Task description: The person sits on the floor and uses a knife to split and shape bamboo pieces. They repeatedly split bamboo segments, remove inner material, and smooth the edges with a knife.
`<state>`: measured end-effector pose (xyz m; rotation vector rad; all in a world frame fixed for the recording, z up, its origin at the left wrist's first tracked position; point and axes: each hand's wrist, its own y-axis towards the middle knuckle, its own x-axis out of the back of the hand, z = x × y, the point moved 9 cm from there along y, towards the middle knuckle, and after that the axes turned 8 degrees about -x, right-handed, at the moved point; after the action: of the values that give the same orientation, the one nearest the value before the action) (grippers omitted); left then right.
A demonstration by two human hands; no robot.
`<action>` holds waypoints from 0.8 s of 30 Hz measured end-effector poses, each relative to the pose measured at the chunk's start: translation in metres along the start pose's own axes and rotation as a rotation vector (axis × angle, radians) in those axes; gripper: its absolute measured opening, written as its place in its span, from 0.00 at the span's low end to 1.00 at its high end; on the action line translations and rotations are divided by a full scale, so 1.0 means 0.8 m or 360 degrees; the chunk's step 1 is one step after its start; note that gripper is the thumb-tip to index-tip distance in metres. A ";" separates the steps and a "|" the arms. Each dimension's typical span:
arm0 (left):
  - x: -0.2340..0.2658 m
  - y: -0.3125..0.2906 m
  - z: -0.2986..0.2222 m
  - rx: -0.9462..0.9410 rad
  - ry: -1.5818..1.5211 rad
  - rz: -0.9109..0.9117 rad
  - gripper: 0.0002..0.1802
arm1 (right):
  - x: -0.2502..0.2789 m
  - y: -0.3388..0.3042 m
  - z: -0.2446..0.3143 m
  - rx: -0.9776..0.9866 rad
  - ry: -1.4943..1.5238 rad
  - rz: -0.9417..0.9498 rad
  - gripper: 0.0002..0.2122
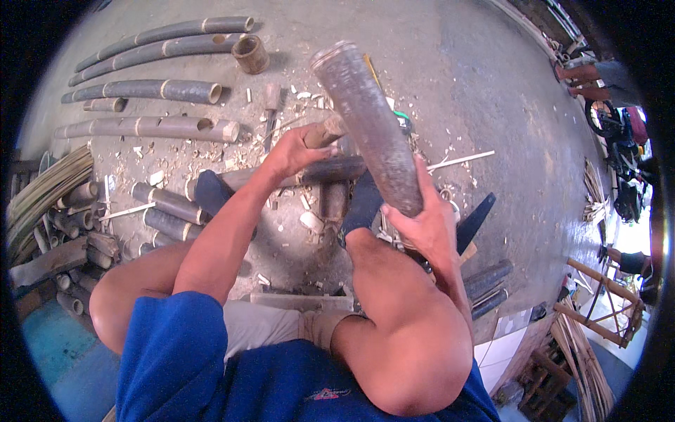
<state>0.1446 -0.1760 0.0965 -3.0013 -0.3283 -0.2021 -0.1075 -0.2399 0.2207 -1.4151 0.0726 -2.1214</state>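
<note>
My right hand [429, 218] is closed round the lower end of a thick grey-brown bamboo section [369, 119], which tilts up and to the left. In my left hand [297, 151] is a short brown wooden piece [325, 133]; its far end meets or overlaps the bamboo section's side, and I cannot tell whether they touch. Below both hands, a dark bamboo pole [330, 170] lies across the floor by my feet, partly hidden by my left forearm. A chisel-like tool with a wooden handle [271, 97] rests beyond my left hand.
Several long bamboo poles [155, 91] lie at the far left, near a short bamboo ring [250, 55]. Pale shavings litter the floor. Cut bamboo [169, 204] is piled at left. A dark blade [477, 219] lies right of my right hand. A person's legs [587, 81] show far right.
</note>
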 end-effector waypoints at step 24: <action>-0.016 0.044 0.056 0.0123 0.0303 0.0138 0.32 | 0.009 0.030 -0.031 -0.0089 0.0172 -0.0266 0.42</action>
<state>0.1453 -0.2072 0.0472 -2.8831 -0.1819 -0.4518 -0.1200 -0.2700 0.2070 -1.3796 0.0578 -2.3494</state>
